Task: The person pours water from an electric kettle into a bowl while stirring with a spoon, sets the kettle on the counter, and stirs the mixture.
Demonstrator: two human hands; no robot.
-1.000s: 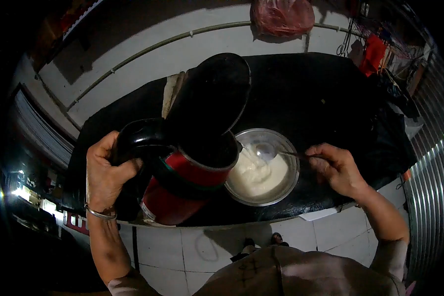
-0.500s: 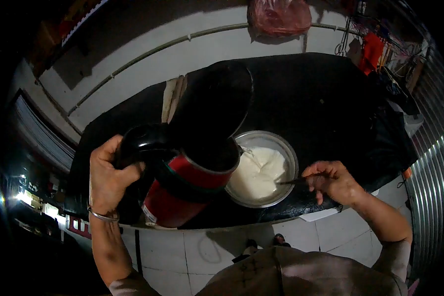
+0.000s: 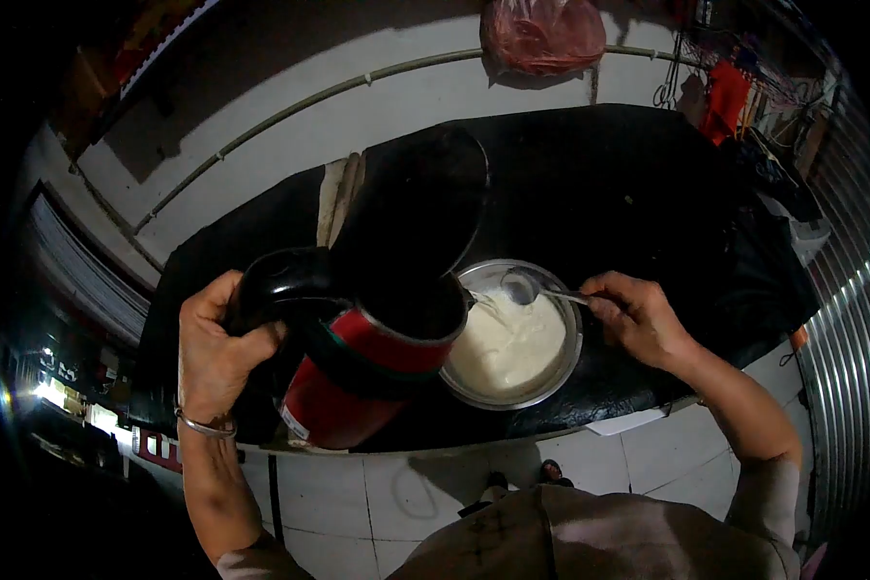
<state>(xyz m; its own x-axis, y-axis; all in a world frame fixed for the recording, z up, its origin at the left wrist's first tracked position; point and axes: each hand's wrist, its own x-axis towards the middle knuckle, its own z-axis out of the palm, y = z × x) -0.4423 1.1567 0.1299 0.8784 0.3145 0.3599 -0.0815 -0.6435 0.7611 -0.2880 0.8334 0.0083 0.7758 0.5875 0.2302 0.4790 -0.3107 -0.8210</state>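
Observation:
My left hand (image 3: 224, 346) is wrapped round the black handle of a red and black kettle (image 3: 343, 394), whose lid (image 3: 418, 198) stands open. The kettle tilts right, its spout at the rim of a round metal bowl (image 3: 572, 360). A thin pale stream runs from the spout into the creamy white mixture (image 3: 512, 350) in the bowl. My right hand (image 3: 638, 317), fingers closed, grips the handle of a metal spoon (image 3: 520, 286). The spoon's head is over the upper part of the mixture.
The bowl is on a black-covered table (image 3: 590, 193). A pinkish plastic bag (image 3: 543, 37) hangs against the wall behind. A red cloth (image 3: 725, 102) and tangled cords are at the back right, beside corrugated metal (image 3: 853, 387). Something white (image 3: 628, 421) sticks out at the table's front edge.
The spoon swept down to the bowl's lower right and is now back near the top, my right hand moving with it. The white mixture's surface has changed shape. The kettle stays tilted.

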